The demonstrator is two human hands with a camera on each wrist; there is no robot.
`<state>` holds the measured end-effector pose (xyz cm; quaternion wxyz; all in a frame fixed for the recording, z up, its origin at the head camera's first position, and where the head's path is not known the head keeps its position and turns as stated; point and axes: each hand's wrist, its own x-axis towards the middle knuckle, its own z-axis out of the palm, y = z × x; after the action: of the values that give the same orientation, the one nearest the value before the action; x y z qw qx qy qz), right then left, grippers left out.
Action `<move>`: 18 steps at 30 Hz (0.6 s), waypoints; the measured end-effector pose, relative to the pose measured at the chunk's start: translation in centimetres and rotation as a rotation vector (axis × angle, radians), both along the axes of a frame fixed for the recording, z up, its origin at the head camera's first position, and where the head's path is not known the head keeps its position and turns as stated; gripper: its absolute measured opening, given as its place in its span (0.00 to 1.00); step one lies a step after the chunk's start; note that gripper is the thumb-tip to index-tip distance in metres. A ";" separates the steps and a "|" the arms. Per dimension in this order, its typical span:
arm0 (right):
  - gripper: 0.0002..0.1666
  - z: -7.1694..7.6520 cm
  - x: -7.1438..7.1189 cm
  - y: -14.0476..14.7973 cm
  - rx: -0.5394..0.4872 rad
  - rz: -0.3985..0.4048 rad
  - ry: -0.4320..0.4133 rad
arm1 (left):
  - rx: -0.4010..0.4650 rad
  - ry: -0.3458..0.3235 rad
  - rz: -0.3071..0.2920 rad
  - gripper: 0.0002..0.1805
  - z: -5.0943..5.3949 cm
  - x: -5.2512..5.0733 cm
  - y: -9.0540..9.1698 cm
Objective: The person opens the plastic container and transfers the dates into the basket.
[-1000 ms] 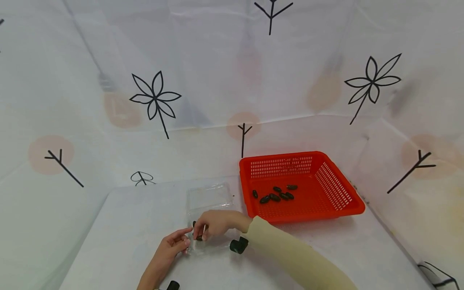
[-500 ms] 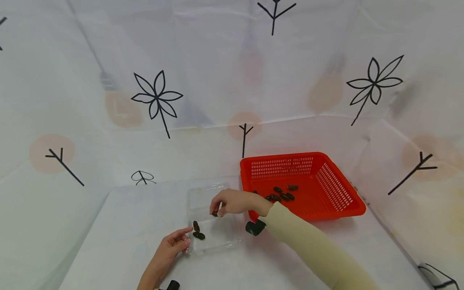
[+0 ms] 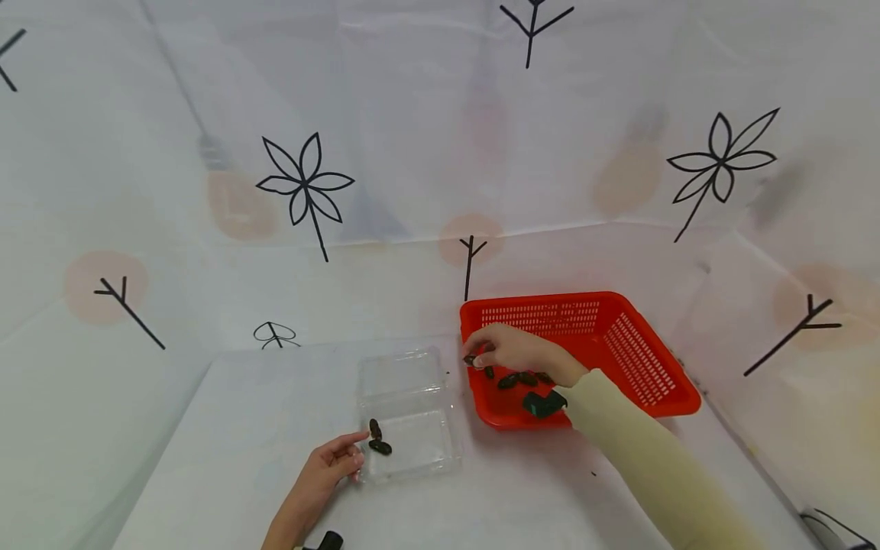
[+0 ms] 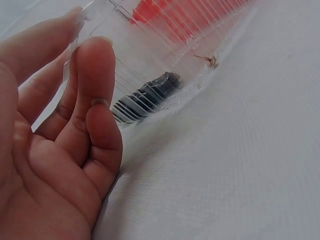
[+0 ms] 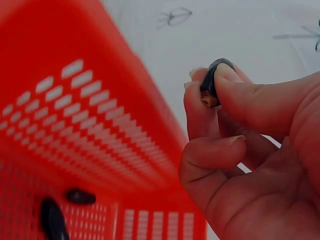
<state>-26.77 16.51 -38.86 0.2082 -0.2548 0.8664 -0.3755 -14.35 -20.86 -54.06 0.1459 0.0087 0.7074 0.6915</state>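
My left hand (image 3: 330,466) holds the left edge of a clear plastic clamshell box (image 3: 415,464); in the left wrist view, fingers (image 4: 95,70) lie along its clear rim. Two small dark oval pieces, one brownish (image 3: 374,429) and one darker (image 3: 380,447), lie inside at its left, touching or nearly so. My right hand (image 3: 512,351) is over the left side of the red basket (image 3: 495,416). Between thumb and fingertips it pinches a glossy dark oval piece (image 5: 219,75) with a brown end. Several like pieces (image 3: 525,379) lie on the basket floor, partly hidden by the hand.
The box's lid (image 3: 402,373) lies folded back, away from me. White cloth with printed plants covers the table (image 3: 254,428) and the wall behind it. A wire-like object (image 3: 835,527) shows at the lower right. Dark specks (image 3: 594,473) lie on the cloth.
My right hand has picked a dark piece out of the clear box and moved right with it, up to the red basket. My left hand has stayed at the box.
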 end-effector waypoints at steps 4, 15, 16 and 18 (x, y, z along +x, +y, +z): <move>0.12 -0.5 -0.7 2.6 0.009 -0.059 -0.018 | 0.001 -0.005 0.002 0.27 -0.1 0.0 -0.1; 0.15 -3.2 -2.3 8.9 0.023 -0.189 -0.055 | -0.002 -0.023 0.001 0.27 0.0 0.1 0.0; 0.16 -3.4 -2.4 9.5 0.020 -0.205 -0.058 | -0.003 -0.021 -0.002 0.27 0.1 0.0 0.0; 0.17 -3.9 -2.6 10.6 0.019 -0.241 -0.061 | -0.001 -0.019 -0.005 0.27 0.1 0.0 0.0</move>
<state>-29.40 27.14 -42.79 0.1904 -0.1354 0.8875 -0.3971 -14.33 -20.84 -53.96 0.1541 0.0037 0.7065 0.6907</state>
